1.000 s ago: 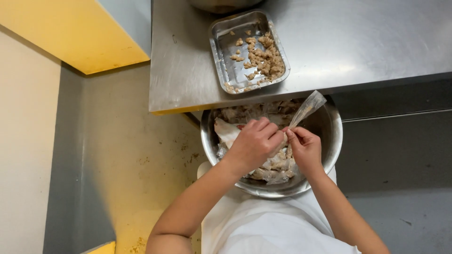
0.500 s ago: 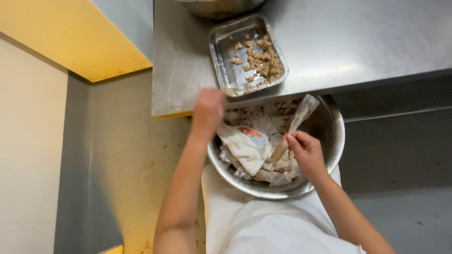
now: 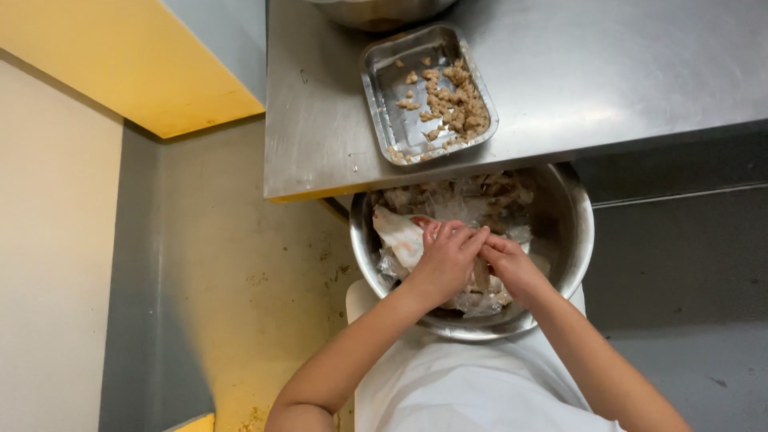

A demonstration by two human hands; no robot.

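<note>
We see a round steel bowl (image 3: 570, 240) at lower centre of the frame, half tucked under the edge of a steel table (image 3: 624, 72) that fills the upper right. The bowl is shiny, deep and smooth-walled. Inside it are crumpled clear plastic wraps (image 3: 460, 210), pale lumps of brownish food and a white wrapper (image 3: 398, 234) at its left side.

Both hands are down in the bowl, touching each other at centre frame. The left hand (image 3: 445, 260) lies on top, fingers (image 3: 448, 236) held together and curled over the contents. The right hand (image 3: 512, 268) sits just right of it, fingers closed on a pale strip; what exactly it pinches we cannot tell, since the left hand covers the spot.

Above the bowl, on the table at upper centre, is a rectangular metal tray (image 3: 384, 88) with rounded corners. It holds crumbly tan bits (image 3: 454, 100) heaped toward its right half, its left half mostly bare metal.

A white apron (image 3: 464, 392) shows at the bottom. The floor (image 3: 240, 280) at left is yellowish and stained.
</note>
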